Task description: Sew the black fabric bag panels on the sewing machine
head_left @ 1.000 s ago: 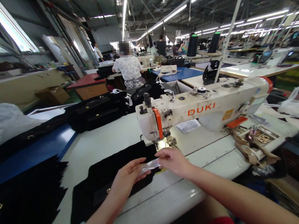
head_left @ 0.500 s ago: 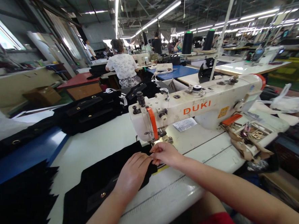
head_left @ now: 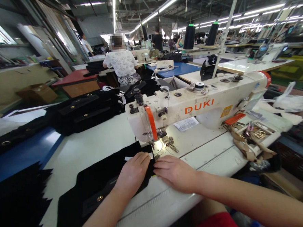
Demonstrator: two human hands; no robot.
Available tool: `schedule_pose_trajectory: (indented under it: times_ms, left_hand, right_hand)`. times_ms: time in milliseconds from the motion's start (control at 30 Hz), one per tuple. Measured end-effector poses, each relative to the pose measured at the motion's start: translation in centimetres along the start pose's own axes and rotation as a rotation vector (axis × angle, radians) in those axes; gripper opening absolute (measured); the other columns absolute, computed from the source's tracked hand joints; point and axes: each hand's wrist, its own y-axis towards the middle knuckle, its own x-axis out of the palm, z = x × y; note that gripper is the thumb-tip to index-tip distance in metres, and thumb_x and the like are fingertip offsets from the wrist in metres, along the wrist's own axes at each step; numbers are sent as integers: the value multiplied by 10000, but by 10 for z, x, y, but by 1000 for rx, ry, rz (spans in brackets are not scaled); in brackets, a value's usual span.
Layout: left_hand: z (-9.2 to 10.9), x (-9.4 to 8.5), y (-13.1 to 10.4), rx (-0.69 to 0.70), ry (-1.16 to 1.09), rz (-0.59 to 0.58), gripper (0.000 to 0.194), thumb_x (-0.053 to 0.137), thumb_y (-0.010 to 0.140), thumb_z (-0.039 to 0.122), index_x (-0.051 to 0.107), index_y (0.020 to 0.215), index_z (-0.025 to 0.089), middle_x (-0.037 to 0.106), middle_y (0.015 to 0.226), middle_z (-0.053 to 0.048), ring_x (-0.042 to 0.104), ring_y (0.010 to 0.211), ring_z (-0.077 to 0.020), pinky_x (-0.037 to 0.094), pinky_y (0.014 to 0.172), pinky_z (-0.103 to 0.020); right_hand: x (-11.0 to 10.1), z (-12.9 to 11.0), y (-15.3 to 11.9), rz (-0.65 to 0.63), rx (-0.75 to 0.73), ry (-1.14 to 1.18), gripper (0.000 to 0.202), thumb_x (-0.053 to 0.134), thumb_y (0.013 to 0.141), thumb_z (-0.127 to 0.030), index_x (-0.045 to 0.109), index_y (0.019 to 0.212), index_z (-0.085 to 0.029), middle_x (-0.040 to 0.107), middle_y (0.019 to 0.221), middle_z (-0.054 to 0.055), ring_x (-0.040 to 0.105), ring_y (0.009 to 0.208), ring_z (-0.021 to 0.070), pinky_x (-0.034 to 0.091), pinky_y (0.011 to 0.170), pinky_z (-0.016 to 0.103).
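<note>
A black fabric piece (head_left: pixel 93 175) with a gold eyelet lies on the sewing machine table, its right end close to the needle area. My left hand (head_left: pixel 134 171) is closed over a thin white strip (head_left: pixel 128 158) on this fabric; the strip shows on both sides of the fingers. At the fabric's right edge, my right hand (head_left: pixel 174 172) has its fingers together, gripping the edge, with the fingertips partly hidden. Just beyond both hands stands the white sewing machine (head_left: pixel 197 107), its presser foot and lit needle plate (head_left: pixel 157 146) showing.
Stacked black pieces (head_left: pixel 84 110) lie behind left, and more black fabric (head_left: pixel 18 200) is at the near left. A parts tray (head_left: pixel 260 134) with buckles and tan straps sits at right. A co-worker (head_left: pixel 121 62) sits ahead, facing away.
My hands have moved apart and the right one has come down from the needle area to the fabric edge. The white strip now shows under my left hand.
</note>
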Motion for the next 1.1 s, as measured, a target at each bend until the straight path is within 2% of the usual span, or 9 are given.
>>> schedule_pose_trajectory:
  times_ms: [267, 533, 733, 833, 933, 1100]
  left_hand:
    - [0, 0, 0, 53, 36, 75, 287, 375, 884, 19, 628, 961, 129, 690, 931, -83, 652, 903, -205, 550, 826, -322]
    - [-1, 0, -1, 69, 56, 51, 312, 351, 897, 33, 634, 982, 132, 699, 950, -96, 659, 901, -208, 553, 825, -335]
    - [1, -5, 2, 101, 95, 65, 334, 335, 892, 10, 647, 961, 104, 707, 928, -112, 670, 878, -211, 564, 792, -326]
    - [1, -5, 0, 110, 114, 51, 355, 323, 897, 16, 666, 953, 87, 718, 938, -124, 678, 891, -218, 573, 798, -335]
    - [2, -4, -7, 60, 46, 36, 345, 344, 929, 94, 679, 1011, 91, 722, 1015, -126, 673, 960, -229, 566, 864, -372]
    - [6, -1, -15, -117, -122, -7, 373, 395, 957, 288, 638, 1181, 115, 667, 1209, -124, 598, 1161, -243, 522, 971, -408]
  right_hand:
    - [5, 2, 0, 5, 9, -26, 219, 474, 955, -177, 672, 1043, -142, 672, 1126, 99, 575, 1075, 197, 448, 981, 341]
    - [1, 2, 0, -5, 0, -9, 241, 444, 964, -176, 668, 1049, -143, 673, 1106, 84, 568, 1079, 192, 432, 994, 321]
    - [-5, 16, 16, -35, 93, -80, 185, 499, 924, -150, 680, 955, -135, 680, 889, 64, 580, 865, 195, 464, 848, 315]
    - [-2, 25, 23, -54, 82, -165, 155, 520, 927, -170, 671, 935, -140, 653, 839, 64, 552, 836, 200, 448, 815, 318]
    - [2, 30, 25, -67, 53, -223, 131, 532, 921, -159, 662, 916, -147, 629, 832, 63, 533, 837, 202, 437, 794, 315]
    - [4, 33, 25, -69, 28, -224, 142, 522, 928, -157, 655, 879, -144, 626, 847, 60, 532, 853, 203, 434, 811, 316]
